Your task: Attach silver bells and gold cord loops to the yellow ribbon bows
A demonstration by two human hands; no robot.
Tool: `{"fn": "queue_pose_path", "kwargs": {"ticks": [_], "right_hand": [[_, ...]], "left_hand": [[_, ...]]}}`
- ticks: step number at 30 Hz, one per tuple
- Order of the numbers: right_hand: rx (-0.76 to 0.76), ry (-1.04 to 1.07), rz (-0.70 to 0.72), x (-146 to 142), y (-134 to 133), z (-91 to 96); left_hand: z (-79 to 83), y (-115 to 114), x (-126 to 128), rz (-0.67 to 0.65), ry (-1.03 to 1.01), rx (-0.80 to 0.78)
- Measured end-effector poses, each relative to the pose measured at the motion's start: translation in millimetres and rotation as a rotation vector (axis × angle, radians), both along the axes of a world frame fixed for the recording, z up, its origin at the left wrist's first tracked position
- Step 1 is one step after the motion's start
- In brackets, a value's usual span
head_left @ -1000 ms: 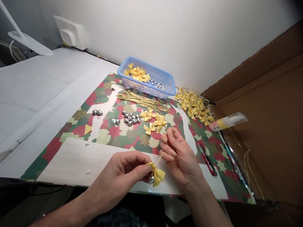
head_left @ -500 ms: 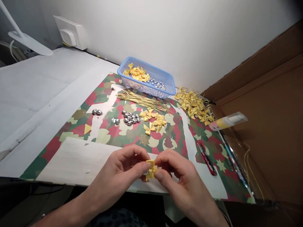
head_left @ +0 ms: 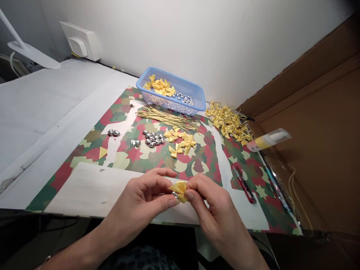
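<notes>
A small yellow ribbon bow with a silver bead just under it is pinched between both my hands at the table's near edge. My left hand grips it from the left with thumb and fingers closed. My right hand pinches its right side. Beyond them on the patterned paper lie several loose yellow bows, a cluster of silver beads and a bundle of gold strings.
A blue basket with bows and beads stands by the wall. A heap of finished bows lies to its right. Red snips and a glue tube sit at the right, beside a cardboard wall.
My right hand came down from the gold string onto the bow and now pinches it together with the left; the bow was lifted slightly and turned. The view shifted a little.
</notes>
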State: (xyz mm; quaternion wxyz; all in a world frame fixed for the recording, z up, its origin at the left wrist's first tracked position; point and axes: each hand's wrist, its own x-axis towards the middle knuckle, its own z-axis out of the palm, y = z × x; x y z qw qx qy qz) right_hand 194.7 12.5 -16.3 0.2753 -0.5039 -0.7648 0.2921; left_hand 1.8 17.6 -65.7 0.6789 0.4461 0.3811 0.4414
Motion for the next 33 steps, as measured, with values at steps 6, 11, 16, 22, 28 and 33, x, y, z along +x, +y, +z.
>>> {"fn": "queue_pose_path", "kwargs": {"ticks": [6, 11, 16, 22, 28, 33], "right_hand": [[0.258, -0.150, -0.038, -6, -4, -9.6], [0.295, -0.144, -0.042, -9, -4, -11.7], [0.192, -0.076, -0.001, -6, 2, -5.0], [0.196, -0.071, 0.008, -6, 1, -4.3], [0.159, 0.007, 0.032, -5, 6, -4.0], [0.039, 0.109, -0.048, 1, 13, -2.5]], "left_hand": [[4.0, 2, 0, -0.002, -0.031, -0.107], [2.8, 3, 0, -0.016, -0.096, -0.144], [4.7, 3, 0, -0.019, -0.110, -0.109], [2.9, 2, 3, -0.029, -0.213, -0.156], [1.5, 0, 1, -0.107, -0.236, -0.108], [3.9, -3, 0, -0.130, -0.185, -0.112]]}}
